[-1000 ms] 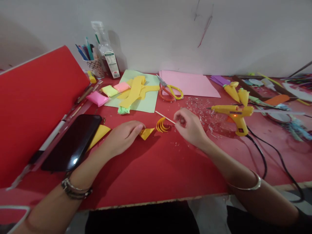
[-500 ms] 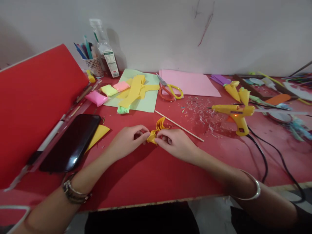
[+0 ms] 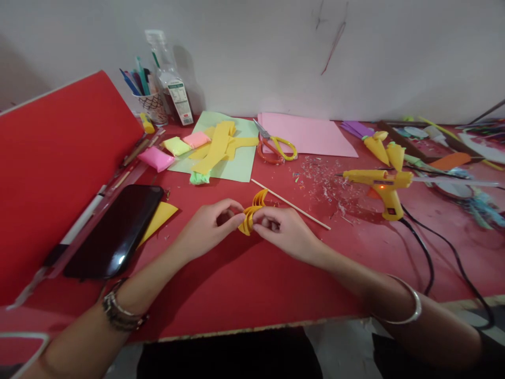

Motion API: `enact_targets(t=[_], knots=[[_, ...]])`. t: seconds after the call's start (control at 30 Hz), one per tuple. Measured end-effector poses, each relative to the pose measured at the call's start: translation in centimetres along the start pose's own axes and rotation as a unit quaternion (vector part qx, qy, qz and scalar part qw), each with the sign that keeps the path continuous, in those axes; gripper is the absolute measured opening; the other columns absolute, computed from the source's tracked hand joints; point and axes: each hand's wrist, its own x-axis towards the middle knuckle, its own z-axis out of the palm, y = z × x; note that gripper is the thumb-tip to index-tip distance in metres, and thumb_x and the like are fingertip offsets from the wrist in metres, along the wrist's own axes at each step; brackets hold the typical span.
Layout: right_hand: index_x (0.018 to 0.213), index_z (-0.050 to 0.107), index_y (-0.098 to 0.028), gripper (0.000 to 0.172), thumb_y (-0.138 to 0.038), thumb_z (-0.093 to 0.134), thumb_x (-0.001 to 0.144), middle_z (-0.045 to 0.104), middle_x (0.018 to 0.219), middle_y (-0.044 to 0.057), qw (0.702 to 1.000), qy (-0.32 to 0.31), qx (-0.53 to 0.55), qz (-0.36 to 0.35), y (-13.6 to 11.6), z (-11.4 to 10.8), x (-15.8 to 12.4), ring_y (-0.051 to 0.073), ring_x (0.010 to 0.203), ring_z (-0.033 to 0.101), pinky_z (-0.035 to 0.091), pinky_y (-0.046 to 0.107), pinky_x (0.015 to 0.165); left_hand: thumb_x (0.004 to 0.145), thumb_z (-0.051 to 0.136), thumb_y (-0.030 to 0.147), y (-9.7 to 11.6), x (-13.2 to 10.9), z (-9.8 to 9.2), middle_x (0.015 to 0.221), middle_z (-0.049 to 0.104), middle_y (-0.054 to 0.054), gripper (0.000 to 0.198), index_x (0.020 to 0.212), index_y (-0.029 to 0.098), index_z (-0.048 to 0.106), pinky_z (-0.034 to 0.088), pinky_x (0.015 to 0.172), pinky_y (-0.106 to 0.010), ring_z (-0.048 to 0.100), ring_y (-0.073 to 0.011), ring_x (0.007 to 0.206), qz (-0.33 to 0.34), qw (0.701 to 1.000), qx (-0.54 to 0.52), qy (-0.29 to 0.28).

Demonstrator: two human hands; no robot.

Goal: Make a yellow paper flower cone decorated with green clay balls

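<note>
My left hand (image 3: 205, 229) and my right hand (image 3: 286, 231) meet at the middle of the red table (image 3: 244, 279), both pinching a small yellow paper piece (image 3: 247, 220) between thumbs and fingertips. Just behind it lies a yellow piece of curled paper strips (image 3: 260, 198), touching or nearly touching the held piece. A thin wooden stick (image 3: 292, 204) lies on the table right behind my right hand, free of it.
A black phone (image 3: 114, 231) and a yellow paper triangle (image 3: 160, 216) lie left. A red board (image 3: 55, 168) leans at far left. Behind are scissors (image 3: 274, 145), green paper (image 3: 232, 152) with yellow strips, pink paper (image 3: 307, 136), and a pen cup (image 3: 152, 102). A yellow glue gun (image 3: 381, 187) with its cord stands right.
My right hand left the wooden stick on the table and came in to the yellow paper piece. Both hands now pinch the piece, lifted slightly and turned.
</note>
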Motion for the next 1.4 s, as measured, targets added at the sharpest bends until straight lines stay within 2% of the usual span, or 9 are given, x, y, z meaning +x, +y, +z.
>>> enact_targets(t=[0.1,0.23,0.33,0.6,0.7,0.87,0.97,1.23,1.4], knots=[[0.069,0.054,-0.016,0.006,-0.014,0.049,0.072,0.041,0.049,-0.007,0.999,0.011,-0.010,-0.037,-0.1,0.0,-0.1,0.004,0.042,0.033,0.027,0.016,0.045,0.077,0.045,0.042,0.0,0.0,-0.1,0.077,0.060,-0.001,0.028,0.090,0.018,0.053,0.042,0.062,-0.025,0.055,-0.0141,0.069,0.017,1.000,0.015,0.003],[0.074,0.056,-0.015,0.008,-0.015,0.048,0.075,0.047,0.053,-0.005,0.995,0.007,-0.055,-0.085,0.3,-0.1,-0.3,0.005,0.046,0.037,0.029,0.016,0.048,0.074,0.052,0.040,0.1,0.0,-0.4,0.081,0.057,-0.001,0.028,0.092,0.018,0.053,0.041,0.061,-0.025,0.051,-0.0142,0.069,0.079,0.994,0.070,-0.036],[0.076,0.057,-0.016,0.009,-0.014,0.048,0.076,0.053,0.060,-0.003,0.989,-0.002,-0.082,-0.119,0.6,-0.3,-0.3,0.006,0.052,0.041,0.031,0.017,0.052,0.078,0.049,0.037,-0.1,0.0,-0.5,0.085,0.055,-0.002,0.025,0.095,0.019,0.053,0.041,0.066,-0.026,0.051,-0.0145,0.074,0.118,0.986,0.099,-0.062],[0.076,0.057,-0.017,0.010,-0.014,0.047,0.076,0.055,0.062,-0.002,0.985,0.004,-0.105,-0.135,0.8,-0.8,-0.1,0.007,0.052,0.042,0.033,0.017,0.053,0.079,0.042,0.024,-0.1,0.0,-1.0,0.094,0.057,-0.004,0.020,0.096,0.019,0.052,0.041,0.075,-0.026,0.053,-0.0154,0.086,0.142,0.983,0.101,-0.062],[0.075,0.057,-0.017,0.011,-0.013,0.046,0.077,0.056,0.063,-0.002,0.983,-0.004,-0.116,-0.142,0.8,-0.9,-0.1,0.007,0.054,0.044,0.033,0.018,0.055,0.080,0.039,0.024,-0.2,0.1,-1.3,0.092,0.060,-0.004,0.020,0.092,0.018,0.054,0.042,0.076,-0.027,0.054,-0.0153,0.084,0.132,0.985,0.108,-0.036],[0.077,0.058,-0.017,0.012,-0.015,0.046,0.077,0.060,0.070,0.000,0.981,0.002,-0.125,-0.146,0.9,-1.1,0.0,0.008,0.059,0.050,0.035,0.018,0.056,0.079,0.041,0.026,-0.5,0.4,-1.6,0.086,0.061,-0.002,0.017,0.085,0.019,0.056,0.043,0.069,-0.025,0.055,-0.0140,0.076,0.080,0.987,0.118,0.073],[0.078,0.058,-0.017,0.012,-0.015,0.046,0.078,0.062,0.071,0.001,0.980,0.004,-0.132,-0.150,0.9,-1.1,-0.1,0.009,0.062,0.052,0.036,0.019,0.058,0.078,0.043,0.025,-0.5,0.4,-1.7,0.085,0.061,-0.002,0.016,0.084,0.018,0.056,0.043,0.065,-0.023,0.055,-0.0130,0.072,0.059,0.984,0.118,0.116],[0.077,0.055,-0.016,0.011,-0.014,0.044,0.079,0.058,0.071,0.001,0.972,-0.019,-0.145,-0.186,0.8,-1.6,0.0,0.009,0.064,0.050,0.036,0.019,0.060,0.079,0.043,0.027,-0.4,0.4,-1.6,0.081,0.059,-0.002,0.016,0.084,0.017,0.055,0.042,0.063,-0.023,0.053,-0.0125,0.069,0.064,0.982,0.117,0.132],[0.078,0.055,-0.017,0.010,-0.014,0.046,0.079,0.055,0.076,0.001,0.972,-0.096,-0.114,-0.183,0.9,-2.5,0.4,0.009,0.067,0.049,0.038,0.020,0.063,0.079,0.044,0.029,-0.9,0.7,-1.3,0.080,0.057,-0.001,0.017,0.086,0.018,0.054,0.043,0.065,-0.024,0.053,-0.0131,0.071,0.065,0.986,0.094,0.125]])
